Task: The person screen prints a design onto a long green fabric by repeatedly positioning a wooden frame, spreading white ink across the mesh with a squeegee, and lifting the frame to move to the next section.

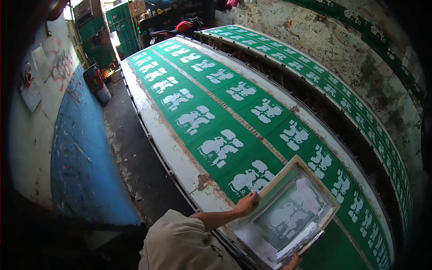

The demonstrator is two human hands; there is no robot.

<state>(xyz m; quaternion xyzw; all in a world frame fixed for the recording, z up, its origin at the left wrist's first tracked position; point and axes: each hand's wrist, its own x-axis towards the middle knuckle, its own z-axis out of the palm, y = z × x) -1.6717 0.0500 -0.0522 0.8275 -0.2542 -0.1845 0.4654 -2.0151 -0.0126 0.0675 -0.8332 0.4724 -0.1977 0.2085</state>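
A wooden-framed printing screen (272,185) lies tilted over green fabric (252,148) on the long table, with white ink smeared inside and a pale figure pattern showing through the mesh. My left hand (247,203) is closed on the frame's left edge. Low in the view, my right hand (293,262) is closed on a squeegee (305,243), which lies along the near side of the screen, coated in white ink. Part of the right hand is cut off by the picture's lower edge. White prints (220,146) run in rows along the green fabric.
A second long table (288,54) with printed green fabric stands to the right, beyond a dark gap. A blue and white wall (85,157) borders the walkway (130,139) at left. A red motorcycle (184,26) is at the far end.
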